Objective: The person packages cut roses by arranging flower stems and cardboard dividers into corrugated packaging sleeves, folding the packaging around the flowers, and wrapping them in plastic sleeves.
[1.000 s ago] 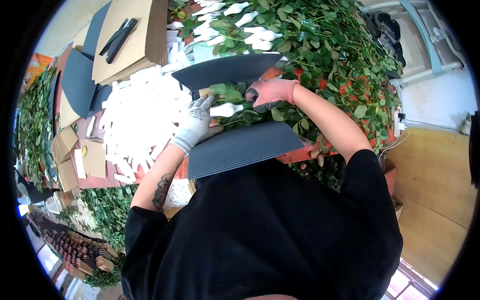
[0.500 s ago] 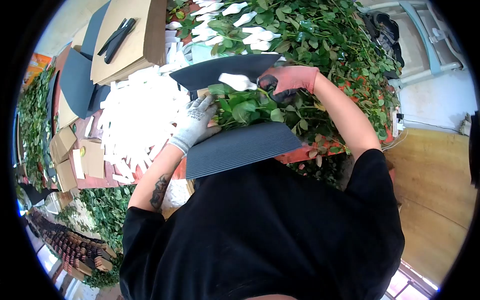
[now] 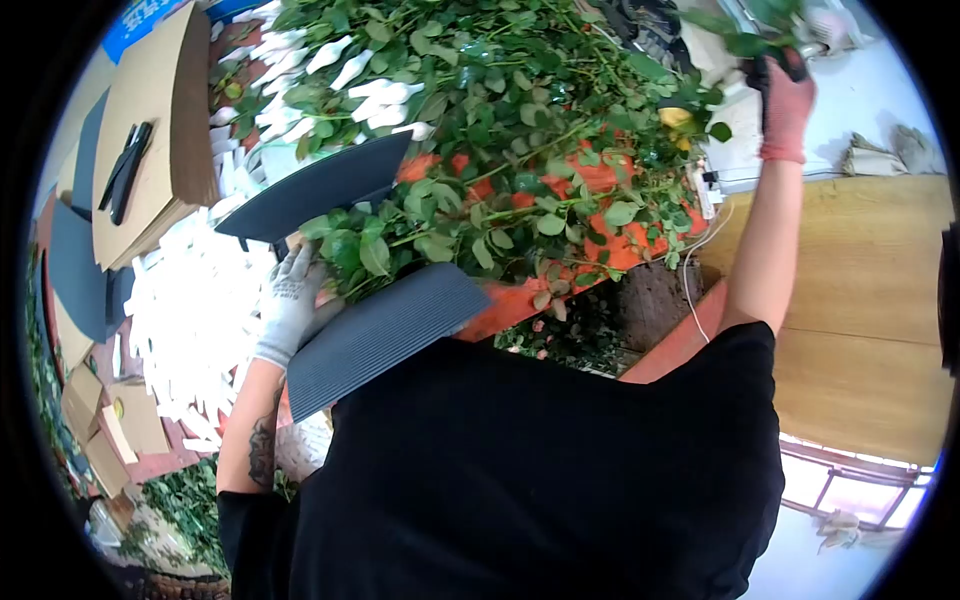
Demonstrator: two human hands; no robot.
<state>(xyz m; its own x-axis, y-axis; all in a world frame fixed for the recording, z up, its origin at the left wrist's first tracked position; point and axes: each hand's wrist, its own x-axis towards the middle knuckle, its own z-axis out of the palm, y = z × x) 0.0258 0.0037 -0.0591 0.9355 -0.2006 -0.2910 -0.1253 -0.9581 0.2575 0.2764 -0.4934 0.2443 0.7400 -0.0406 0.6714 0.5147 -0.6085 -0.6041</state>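
My left hand (image 3: pixel 290 305), in a pale grey glove, lies with spread fingers at the left end of leafy stems (image 3: pixel 430 235), between two dark boards. The ribbed dark board (image 3: pixel 380 335) is nearest my body, beside my left thumb; the smooth dark board (image 3: pixel 320 185) stands tilted behind the stems. Far out at the upper right, my right hand (image 3: pixel 785 95), in a pink glove with dark fingers, is closed around a leafy stem (image 3: pixel 750 40) with a white-covered head (image 3: pixel 830 30); part of it is blurred.
White strips (image 3: pixel 180 320) are heaped left of my left hand. Behind them stands a stack of brown cardboard (image 3: pixel 145 150) with a black tool (image 3: pixel 127 170) on top. White-wrapped heads (image 3: pixel 385 100) and piled foliage cover the back. A white cable (image 3: pixel 690 270) hangs at the right edge.
My right hand has swung from beside the boards to the far upper right, carrying the white-headed stem. The whole view has turned right. My left hand stays by the boards.
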